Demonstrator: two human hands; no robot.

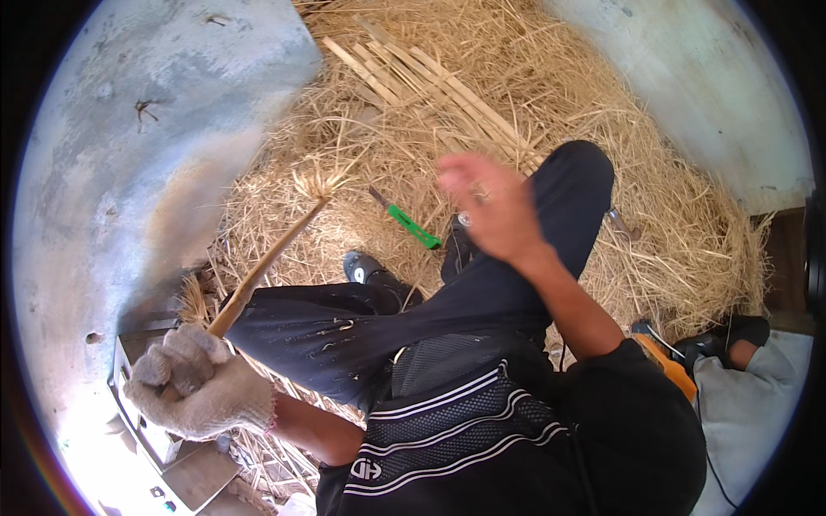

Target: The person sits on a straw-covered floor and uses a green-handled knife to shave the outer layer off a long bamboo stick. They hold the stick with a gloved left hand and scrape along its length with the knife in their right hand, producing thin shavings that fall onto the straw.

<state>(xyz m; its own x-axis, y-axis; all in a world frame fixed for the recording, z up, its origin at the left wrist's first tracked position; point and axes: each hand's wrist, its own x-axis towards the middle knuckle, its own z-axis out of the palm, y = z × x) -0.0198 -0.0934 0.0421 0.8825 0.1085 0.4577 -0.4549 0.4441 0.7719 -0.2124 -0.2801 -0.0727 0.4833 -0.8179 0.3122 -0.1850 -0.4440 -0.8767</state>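
My left hand (194, 383), in a pale knitted work glove, is closed around the lower end of a bamboo stick (271, 256). The stick slants up and away past my knee, and its far end is split into a frayed tuft (323, 187). My bare right hand (495, 206) is raised over my bent right leg. Motion smears its fingers, so I cannot make out their pose or anything in them. Between the tuft and my right hand, a green-handled utility knife (413, 226) lies on the shavings.
Thin bamboo shavings (688, 249) cover the floor, with several split bamboo strips (430, 86) lying ahead. Pale, worn walls (181, 112) stand at left and right. A metal tool (623, 225) lies beyond my right knee. Another person's grey-clothed leg (744, 396) is at the lower right.
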